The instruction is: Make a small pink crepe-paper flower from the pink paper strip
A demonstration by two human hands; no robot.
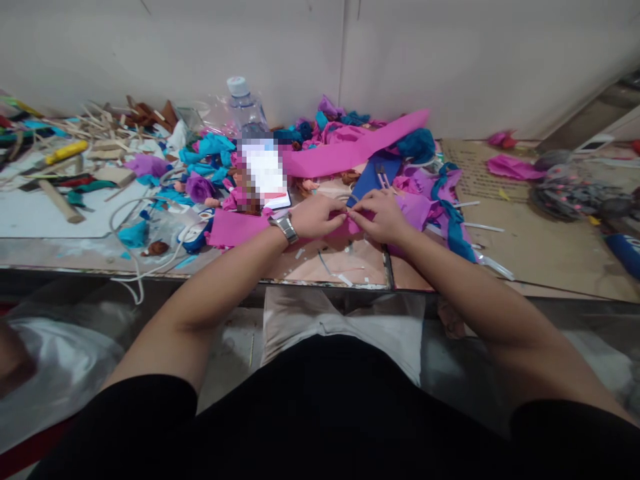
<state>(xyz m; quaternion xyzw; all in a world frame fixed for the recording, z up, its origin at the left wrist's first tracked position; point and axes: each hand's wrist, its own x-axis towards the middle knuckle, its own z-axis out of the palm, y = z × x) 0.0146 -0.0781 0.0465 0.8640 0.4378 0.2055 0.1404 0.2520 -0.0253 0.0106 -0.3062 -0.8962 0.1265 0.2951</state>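
My left hand [320,217], with a metal watch on its wrist, and my right hand [380,215] meet over the table's front part. Their fingertips pinch a small piece of pink crepe paper [354,225], mostly hidden behind the fingers. Close to my left hand lies a flat pink strip [235,229], partly under my forearm. Behind both hands a long pink crepe strip [345,155] stretches across the pile. Blue paper [373,177] with scissors [383,175] on it lies just beyond my right hand. Purple crepe paper [417,208] is beside that hand.
A lit phone [265,173] leans near a water bottle [246,110]. Crumpled blue crepe [207,150], a white cable [135,257] and a yellow-handled tool [66,152] lie left. White sticks [483,227] and cardboard [530,247] are at right. A wall [425,60] stands behind.
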